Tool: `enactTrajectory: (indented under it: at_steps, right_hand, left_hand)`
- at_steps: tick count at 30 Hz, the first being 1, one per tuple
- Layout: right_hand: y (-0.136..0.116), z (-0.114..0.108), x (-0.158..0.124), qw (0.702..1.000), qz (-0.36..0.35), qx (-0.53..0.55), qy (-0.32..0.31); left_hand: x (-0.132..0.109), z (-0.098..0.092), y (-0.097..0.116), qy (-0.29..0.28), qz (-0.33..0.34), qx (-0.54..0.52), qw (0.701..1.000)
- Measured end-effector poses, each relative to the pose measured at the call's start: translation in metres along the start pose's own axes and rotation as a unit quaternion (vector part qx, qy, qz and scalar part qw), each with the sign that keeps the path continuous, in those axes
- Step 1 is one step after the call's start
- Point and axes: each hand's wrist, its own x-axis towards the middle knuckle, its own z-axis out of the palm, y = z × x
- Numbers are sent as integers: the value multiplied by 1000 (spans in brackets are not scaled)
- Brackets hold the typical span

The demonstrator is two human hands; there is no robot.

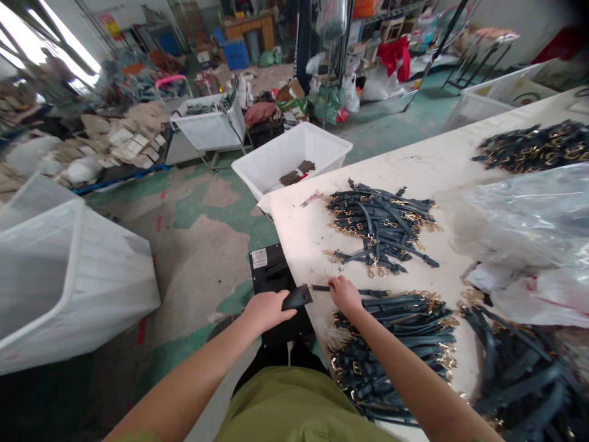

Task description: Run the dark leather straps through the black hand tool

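Note:
Just off the table's near left edge, my left hand [267, 312] is closed on a flat black piece [299, 297] that looks like leather. My right hand [344, 294] has its fingers closed on a narrow dark strap [375, 293] lying along the table. The strap's left end reaches towards the edge, close to the black piece. Right beside my right forearm is a neat row of dark straps [405, 341] with gold buckles and clips. A looser pile of similar straps [381, 221] lies farther up the table.
The white table [294, 215] also bears clear plastic bags [534, 221] and more straps [543, 147] at the far right. A black case-like object [271, 270] stands below its left edge. White bins [294, 147] stand beyond the corner and another bin [115, 270] at left.

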Motion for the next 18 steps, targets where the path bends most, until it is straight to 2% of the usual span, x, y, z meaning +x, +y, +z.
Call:
enactTrajectory:
  at_steps: [6,10,18]
  right_hand:
    - [11,3,-1,1000,1,24,-6]
    - [13,1,0,999,-3,34,-7]
    - [16,-2,0,1000,-8,21,-13]
  left_hand:
    - [49,-12,37,-7,38,42,998]
    - [53,-15,42,-8,42,70,997]
    - [57,-22,46,-29,30,60,997]
